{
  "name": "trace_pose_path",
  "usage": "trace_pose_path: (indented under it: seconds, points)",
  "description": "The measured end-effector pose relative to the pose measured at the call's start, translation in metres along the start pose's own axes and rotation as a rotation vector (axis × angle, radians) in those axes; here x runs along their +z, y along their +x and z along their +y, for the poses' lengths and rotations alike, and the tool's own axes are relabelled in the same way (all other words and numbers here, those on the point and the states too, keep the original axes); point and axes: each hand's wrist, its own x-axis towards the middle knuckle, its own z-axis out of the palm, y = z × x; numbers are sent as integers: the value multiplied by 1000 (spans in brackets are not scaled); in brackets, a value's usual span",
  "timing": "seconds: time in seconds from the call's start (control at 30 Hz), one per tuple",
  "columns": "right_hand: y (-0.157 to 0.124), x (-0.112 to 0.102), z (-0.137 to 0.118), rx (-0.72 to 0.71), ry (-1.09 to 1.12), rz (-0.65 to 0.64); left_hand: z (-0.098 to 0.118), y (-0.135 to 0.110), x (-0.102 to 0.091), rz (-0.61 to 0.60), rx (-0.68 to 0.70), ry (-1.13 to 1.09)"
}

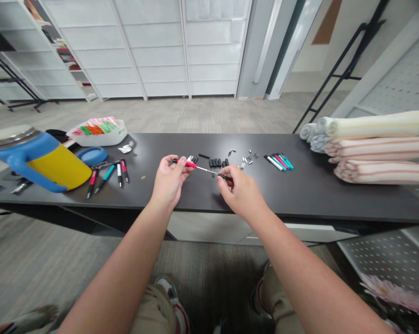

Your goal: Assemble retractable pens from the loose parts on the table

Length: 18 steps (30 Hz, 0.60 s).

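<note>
Left hand (pixel 169 181) pinches the red barrel (pixel 191 164), right hand (pixel 242 188) grips the black piece (pixel 225 177); both look light, stiff, smooth, but the thin rod (pixel 203 169) seems bendable: hold the thicker ends

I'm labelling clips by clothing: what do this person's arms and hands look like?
The left hand and right hand are ungloved, with no rings visible. The left forearm and right forearm are bare, showing no sleeve, watch or bracelet.
</note>
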Motion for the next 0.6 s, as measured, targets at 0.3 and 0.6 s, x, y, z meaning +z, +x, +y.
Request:
trace_pose_path:
  seconds: [0.3,0.6]
  points:
    - [0,0,1,-22,-10,-5,1,-1,3,7,-1,18]
    - [-1,0,2,-63,-29,-11,1,-3,4,-22,-9,48]
